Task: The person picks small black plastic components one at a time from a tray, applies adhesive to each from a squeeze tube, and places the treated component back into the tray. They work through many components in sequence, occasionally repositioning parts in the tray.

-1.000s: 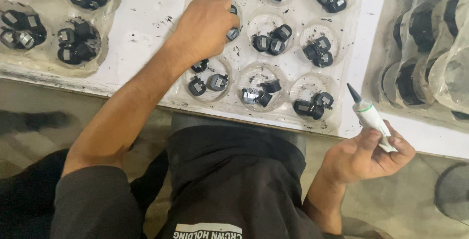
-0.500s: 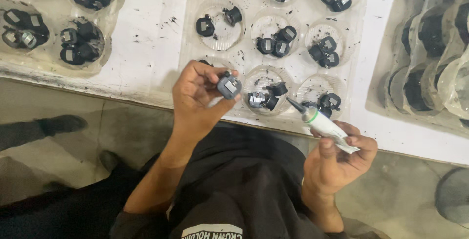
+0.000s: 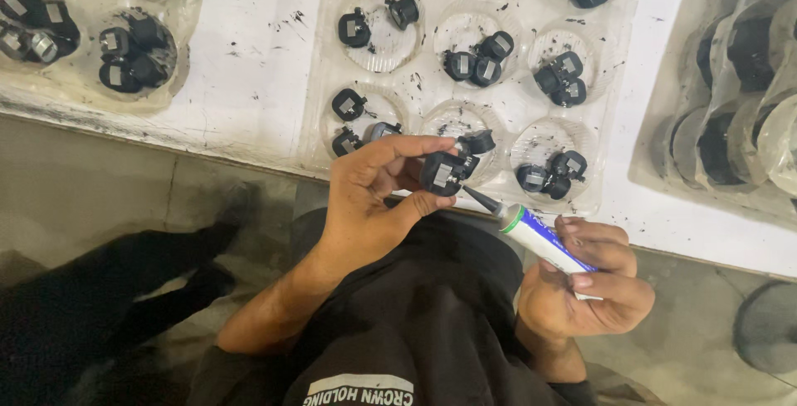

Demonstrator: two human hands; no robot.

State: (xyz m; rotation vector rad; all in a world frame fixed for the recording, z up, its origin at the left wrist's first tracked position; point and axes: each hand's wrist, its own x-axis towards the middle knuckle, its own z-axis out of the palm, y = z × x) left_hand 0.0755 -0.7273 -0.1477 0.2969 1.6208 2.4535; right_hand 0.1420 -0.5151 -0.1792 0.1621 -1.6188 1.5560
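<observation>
My left hand (image 3: pixel 374 198) holds a small black plastic part (image 3: pixel 442 173) with a grey metal face between thumb and fingers, just in front of the table's edge. My right hand (image 3: pixel 585 281) grips a white and blue glue tube (image 3: pixel 544 240) with a green collar. Its dark nozzle (image 3: pixel 481 199) points up-left and almost touches the part. Behind both hands lies a clear plastic tray (image 3: pixel 515 107) whose round cups hold more black parts, one to three per cup.
A second clear tray (image 3: pixel 178 61) with black parts sits at the left on the white, smudged table (image 3: pixel 249 57). Stacked clear trays (image 3: pixel 739 107) with dark parts stand at the right. Below are a grey floor, my dark shirt and dark trousers.
My left hand left the tray with one black part and brought it toward me. My right hand swung the tube's nozzle down and left until it met the part.
</observation>
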